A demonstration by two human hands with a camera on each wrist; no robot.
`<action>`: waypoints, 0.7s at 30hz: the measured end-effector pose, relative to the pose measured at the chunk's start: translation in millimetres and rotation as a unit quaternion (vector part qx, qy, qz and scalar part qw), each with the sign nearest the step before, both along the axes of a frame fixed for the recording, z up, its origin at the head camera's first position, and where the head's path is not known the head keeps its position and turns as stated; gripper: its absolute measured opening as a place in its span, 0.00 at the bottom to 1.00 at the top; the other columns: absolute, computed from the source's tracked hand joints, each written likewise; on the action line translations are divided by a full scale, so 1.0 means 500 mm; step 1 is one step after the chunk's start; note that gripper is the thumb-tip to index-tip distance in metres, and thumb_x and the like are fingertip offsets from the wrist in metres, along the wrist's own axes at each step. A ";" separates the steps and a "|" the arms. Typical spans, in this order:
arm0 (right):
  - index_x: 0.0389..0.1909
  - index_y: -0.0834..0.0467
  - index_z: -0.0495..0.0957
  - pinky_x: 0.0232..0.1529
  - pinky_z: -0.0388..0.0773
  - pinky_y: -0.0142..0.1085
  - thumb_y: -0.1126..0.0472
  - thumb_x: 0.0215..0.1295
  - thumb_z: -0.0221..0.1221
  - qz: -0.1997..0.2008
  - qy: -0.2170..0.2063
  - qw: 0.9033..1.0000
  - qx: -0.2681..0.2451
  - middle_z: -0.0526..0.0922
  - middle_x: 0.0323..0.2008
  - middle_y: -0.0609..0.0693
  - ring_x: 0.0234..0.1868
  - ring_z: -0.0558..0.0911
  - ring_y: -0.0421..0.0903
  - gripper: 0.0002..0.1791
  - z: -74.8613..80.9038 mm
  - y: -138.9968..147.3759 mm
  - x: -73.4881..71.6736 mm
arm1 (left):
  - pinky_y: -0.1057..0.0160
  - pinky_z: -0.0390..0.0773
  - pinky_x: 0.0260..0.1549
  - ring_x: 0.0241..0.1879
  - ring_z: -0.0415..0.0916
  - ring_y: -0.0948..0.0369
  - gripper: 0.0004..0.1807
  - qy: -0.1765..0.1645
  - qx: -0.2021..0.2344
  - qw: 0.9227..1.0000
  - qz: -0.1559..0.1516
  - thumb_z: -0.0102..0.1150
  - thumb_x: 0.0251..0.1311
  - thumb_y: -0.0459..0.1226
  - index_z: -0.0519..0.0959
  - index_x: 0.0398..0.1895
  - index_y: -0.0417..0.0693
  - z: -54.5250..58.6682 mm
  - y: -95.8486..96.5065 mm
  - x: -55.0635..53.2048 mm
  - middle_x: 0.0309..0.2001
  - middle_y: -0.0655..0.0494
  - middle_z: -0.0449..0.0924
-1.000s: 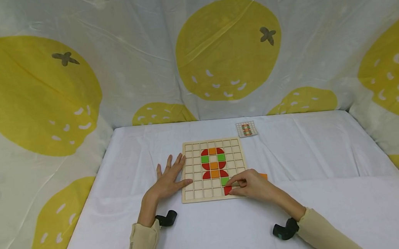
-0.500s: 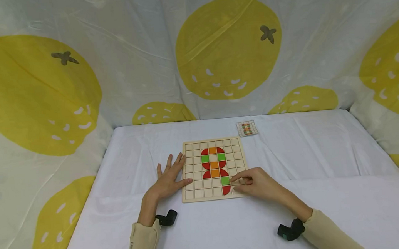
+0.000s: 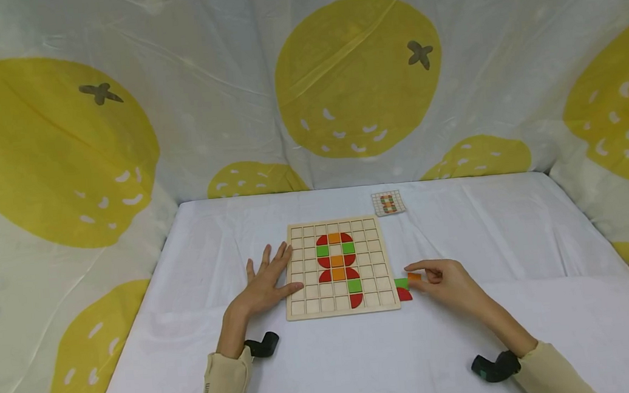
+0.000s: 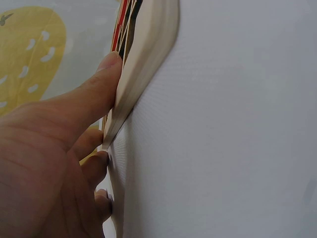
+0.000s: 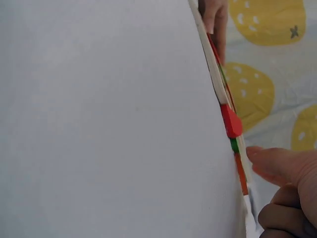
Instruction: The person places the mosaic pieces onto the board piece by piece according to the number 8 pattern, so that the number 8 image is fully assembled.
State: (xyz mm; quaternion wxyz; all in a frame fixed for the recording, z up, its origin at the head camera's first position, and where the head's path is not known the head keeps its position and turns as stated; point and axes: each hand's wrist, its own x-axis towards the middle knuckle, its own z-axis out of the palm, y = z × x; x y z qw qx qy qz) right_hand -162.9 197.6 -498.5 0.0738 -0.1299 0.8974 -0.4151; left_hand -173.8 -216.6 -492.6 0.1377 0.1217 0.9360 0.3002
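The wooden grid board point(image 3: 312, 307) lies on the white cloth with red, orange and green tiles set in its squares. At its left edge my left hand point(image 3: 263, 288) rests with fingers spread, thumb over the rim; the left wrist view shows the thumb point(image 4: 94, 91) on the board's side. To the right of the board lie a green tile point(image 3: 401, 283), a red rounded tile point(image 3: 404, 294) and an orange tile point(image 3: 414, 276). My right hand point(image 3: 449, 281) reaches over the orange tile, index finger and thumb apart, the other fingers curled under.
A small pattern card point(image 3: 388, 203) lies behind the board's right corner. White cloth covers the table point(image 3: 492, 226), and a curtain with printed lemons point(image 3: 361, 77) hangs behind it and at both sides.
My right hand has let go of the red rounded tile, which sits below the green one on the board, and has moved right to the loose tiles. My left hand has stayed put.
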 end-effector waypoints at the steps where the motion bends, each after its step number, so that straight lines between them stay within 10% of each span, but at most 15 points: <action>1: 0.49 0.51 0.89 0.24 0.58 0.28 0.58 0.60 0.75 -0.004 0.000 1.000 -0.001 0.58 0.17 0.41 0.22 0.59 0.34 0.15 -0.002 0.007 0.001 | 0.27 0.18 0.73 0.84 0.23 0.40 0.51 0.000 0.000 1.000 0.000 0.64 0.68 0.52 0.46 0.85 0.48 0.000 0.000 0.000 0.86 0.47 0.38; 21: 0.50 0.53 0.89 0.23 0.56 0.28 0.59 0.60 0.74 0.008 0.017 1.000 0.012 0.58 0.17 0.40 0.20 0.58 0.33 0.17 -0.013 0.035 -0.013 | 0.27 0.18 0.73 0.84 0.24 0.40 0.51 0.000 0.003 1.000 0.002 0.64 0.68 0.52 0.47 0.84 0.47 0.004 0.002 0.001 0.86 0.47 0.38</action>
